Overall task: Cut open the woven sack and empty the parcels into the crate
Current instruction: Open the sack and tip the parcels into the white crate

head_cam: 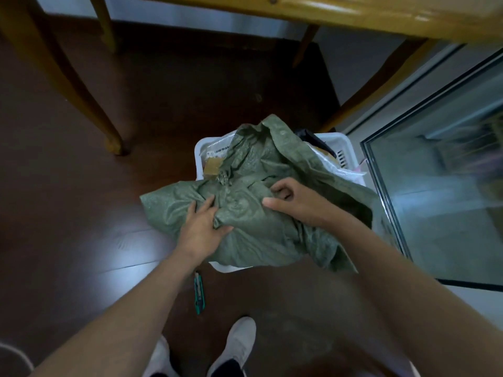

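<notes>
A crumpled green woven sack [255, 202] lies draped over a white plastic crate [344, 148] on the dark floor. My left hand [202, 227] grips a fold of the sack at its near left side. My right hand [292, 201] pinches the cloth near the middle. At the crate's far left corner, parcels [215, 159] show under the sack: a white labelled bag and a brown taped one. A white plastic bag and something black peek out on the right. A green utility knife [198, 292] lies on the floor just in front of the crate.
Wooden table legs [89, 102] and a tabletop edge [353, 12] stand beyond the crate. A glass-fronted cabinet [441, 186] is close on the right. My white shoes [239, 346] are on the floor below the knife.
</notes>
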